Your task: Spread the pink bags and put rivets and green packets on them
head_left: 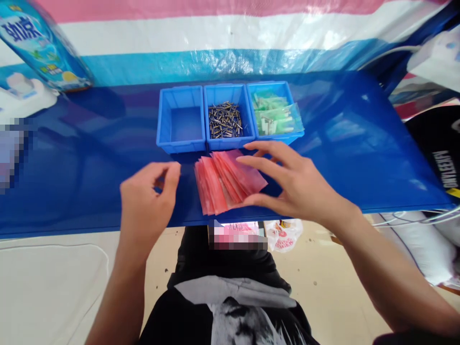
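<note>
A fanned stack of flat pink-red plastic bags (223, 184) lies on the blue tabletop (89, 163). My right hand (283, 182) spreads over its right side, with the fingertips and thumb at or just over the bags. My left hand (149, 196) hovers left of the stack, fingers curled toward the thumb, with no object visible in them. Behind the bags stand several blue plastic bins in a row: an empty one (181, 141), a middle one (224, 142) holding many small metal pins, and a right one (276, 139) holding green-tinted small plastic packets.
A tall blue-and-white bottle (43, 48) lies tilted at the upper left beside a white object (25, 98). A striped pink, white and blue tarp (215, 38) hangs behind the table. White cables (413, 218) run past the right edge, and the floor lies below the table's front edge.
</note>
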The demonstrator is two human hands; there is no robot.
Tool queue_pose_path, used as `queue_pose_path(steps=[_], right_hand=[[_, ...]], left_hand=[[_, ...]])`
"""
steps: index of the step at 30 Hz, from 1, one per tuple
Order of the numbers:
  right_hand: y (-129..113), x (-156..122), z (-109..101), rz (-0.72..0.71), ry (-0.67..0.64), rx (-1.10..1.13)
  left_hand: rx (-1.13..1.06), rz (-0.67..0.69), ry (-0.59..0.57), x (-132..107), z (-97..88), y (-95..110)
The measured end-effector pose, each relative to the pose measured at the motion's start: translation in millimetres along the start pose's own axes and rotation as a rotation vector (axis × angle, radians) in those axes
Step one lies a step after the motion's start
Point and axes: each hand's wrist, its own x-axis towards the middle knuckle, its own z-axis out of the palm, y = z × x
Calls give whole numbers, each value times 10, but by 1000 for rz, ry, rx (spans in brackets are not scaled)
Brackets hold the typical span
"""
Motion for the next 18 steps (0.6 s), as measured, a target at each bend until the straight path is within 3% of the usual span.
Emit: queue_pose_path(steps=[2, 6, 9, 12, 15, 18], right_hand=[[-115, -56, 35, 18, -145, -21], [-270, -44, 128, 73, -200, 30], [-313, 13, 207, 137, -187, 116], [-327, 86, 341, 73, -80, 142], [-388, 189, 486, -31, 55, 145], [-494, 317, 572, -46, 69, 176]], left_hand=[[40, -58, -92, -164, 75, -25], [39, -111, -215, -206, 229, 80], [-234, -227, -337, -146, 220, 224], [-566, -333, -425, -120, 141, 304], [-688, -351, -366, -120, 51, 301], [-682, -349, -220, -117, -4, 207]])
